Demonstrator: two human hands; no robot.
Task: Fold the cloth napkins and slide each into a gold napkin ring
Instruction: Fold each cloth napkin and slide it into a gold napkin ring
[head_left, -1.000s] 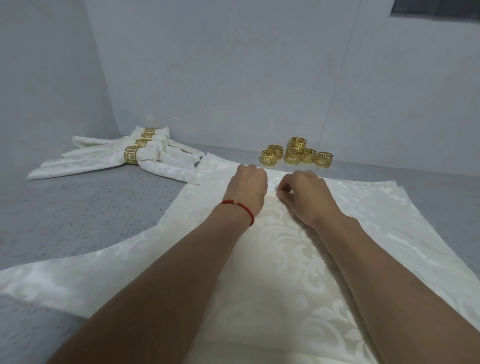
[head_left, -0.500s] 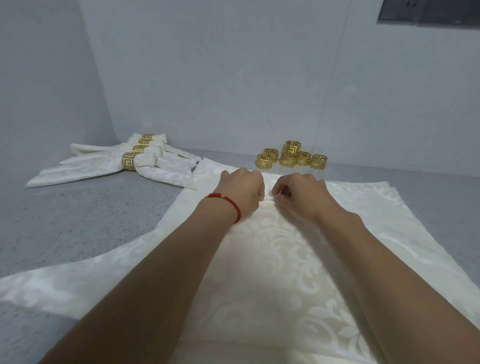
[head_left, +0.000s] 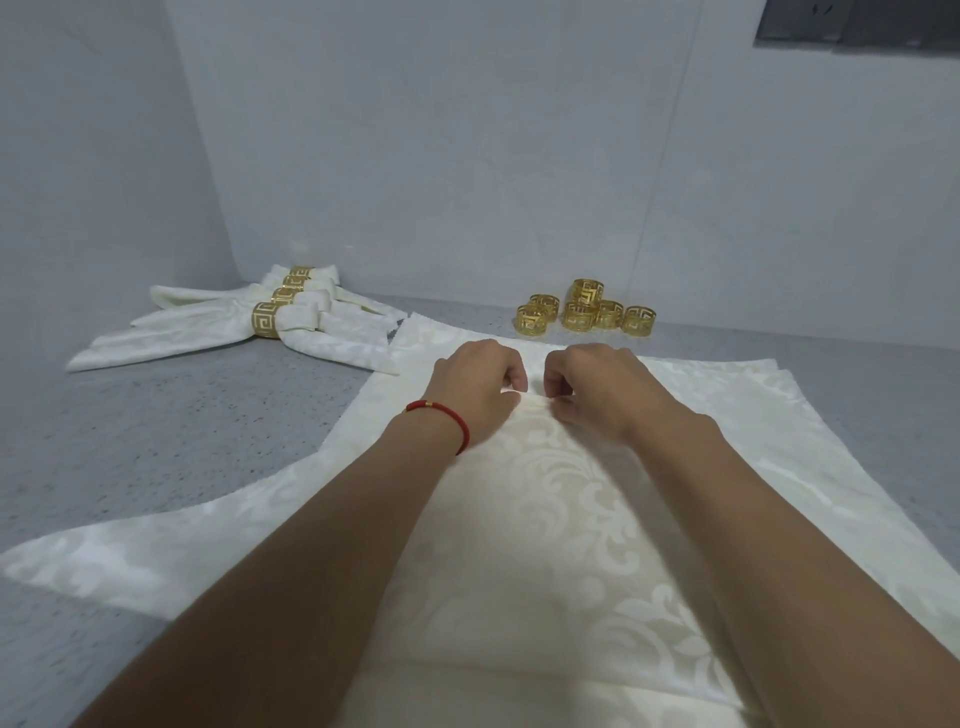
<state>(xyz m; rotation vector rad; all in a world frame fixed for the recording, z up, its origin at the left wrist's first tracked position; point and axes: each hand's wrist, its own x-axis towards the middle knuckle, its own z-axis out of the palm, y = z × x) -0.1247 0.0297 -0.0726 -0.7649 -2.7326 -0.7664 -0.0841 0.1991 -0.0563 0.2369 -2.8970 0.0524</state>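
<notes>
Both hands have drawn slightly closer to the person since a moment ago, gathering a small ridge of fabric between them. Far left on the grey counter (head_left: 156, 426), finished napkins (head_left: 234, 332) lie fanned in a pile, each already cinched by a gold ring, set aside out of the working space. In the centre, a cream damask napkin (head_left: 571, 545) lies spread flat, on top of more cloths. The left hand (head_left: 478, 387), with a red bracelet (head_left: 441, 413) at the wrist, has its fingers curled and pinches a fold of it. Just beside, the right hand (head_left: 597, 389) pinches the same ridge, likely starting a pleat. Beyond them, spare gold rings (head_left: 584, 312) wait clustered by the wall, within reach.
</notes>
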